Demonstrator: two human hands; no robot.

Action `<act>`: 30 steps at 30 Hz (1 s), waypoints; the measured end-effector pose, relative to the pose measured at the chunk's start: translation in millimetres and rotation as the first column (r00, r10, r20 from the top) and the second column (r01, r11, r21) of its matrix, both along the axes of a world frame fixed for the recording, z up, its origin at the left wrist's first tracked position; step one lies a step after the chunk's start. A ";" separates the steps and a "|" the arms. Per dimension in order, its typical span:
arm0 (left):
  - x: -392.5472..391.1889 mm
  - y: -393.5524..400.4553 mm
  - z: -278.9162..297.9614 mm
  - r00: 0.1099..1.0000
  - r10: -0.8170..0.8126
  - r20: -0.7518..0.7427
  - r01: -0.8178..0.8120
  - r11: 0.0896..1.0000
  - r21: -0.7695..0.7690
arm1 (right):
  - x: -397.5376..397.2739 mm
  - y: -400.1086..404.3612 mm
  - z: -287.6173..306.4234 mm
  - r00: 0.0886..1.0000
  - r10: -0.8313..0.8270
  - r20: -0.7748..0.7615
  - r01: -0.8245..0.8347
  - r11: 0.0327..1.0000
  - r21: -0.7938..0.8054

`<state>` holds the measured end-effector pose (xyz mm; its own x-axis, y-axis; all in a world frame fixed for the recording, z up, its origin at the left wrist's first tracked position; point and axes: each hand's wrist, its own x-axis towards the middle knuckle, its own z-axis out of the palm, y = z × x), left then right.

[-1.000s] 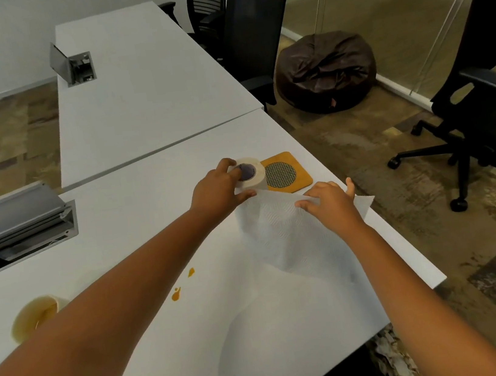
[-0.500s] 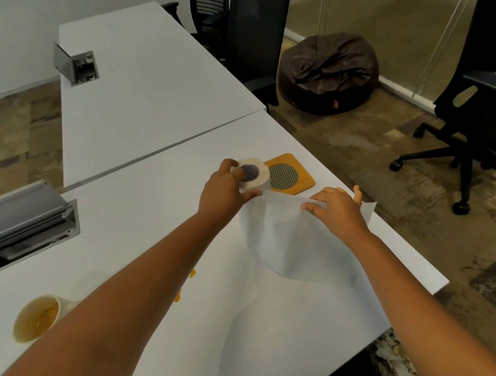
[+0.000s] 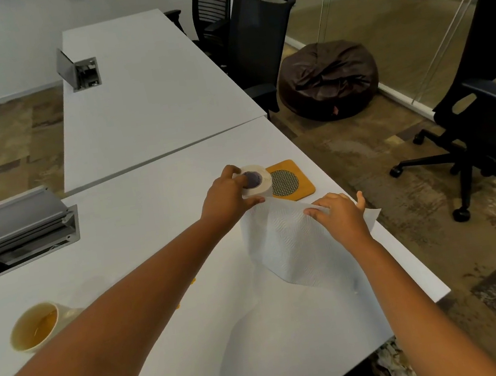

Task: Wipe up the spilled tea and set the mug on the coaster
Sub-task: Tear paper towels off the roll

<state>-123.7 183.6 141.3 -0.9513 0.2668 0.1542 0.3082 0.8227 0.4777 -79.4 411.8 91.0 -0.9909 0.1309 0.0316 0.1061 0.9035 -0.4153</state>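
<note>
While your left hand clamps the paper-towel roll beside the coaster, right hand pinching the sheet: tear sharply along the perforation. Mug sits well left; spill mostly hidden under your forearm.

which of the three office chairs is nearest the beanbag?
The mesh-back chair tucked at the far desk, right beside the beanbag. The slat-back chair sits behind it; the third chair stands apart on the right.
</note>
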 end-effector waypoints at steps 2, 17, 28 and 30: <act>0.6 0.1 -0.5 1.000 0.000 -0.002 0.000 1.000 -0.003 | 0.9 -1.4 -1.7 1.000 -0.010 -0.019 0.010 1.000 -0.014; 2.5 7.3 -2.6 0.999 0.038 -0.024 -0.039 0.998 -0.045 | 0.4 -3.3 -3.0 0.998 -0.031 -0.058 0.029 0.999 -0.034; 1.7 12.1 -3.5 0.999 0.046 -0.025 -0.047 0.998 -0.037 | 1.3 -3.0 -1.3 0.996 -0.025 -0.083 0.022 0.999 -0.037; 2.2 13.0 -3.3 0.999 0.042 -0.026 -0.043 0.999 -0.034 | 1.9 -2.4 -1.4 0.996 -0.020 -0.089 0.016 0.999 -0.046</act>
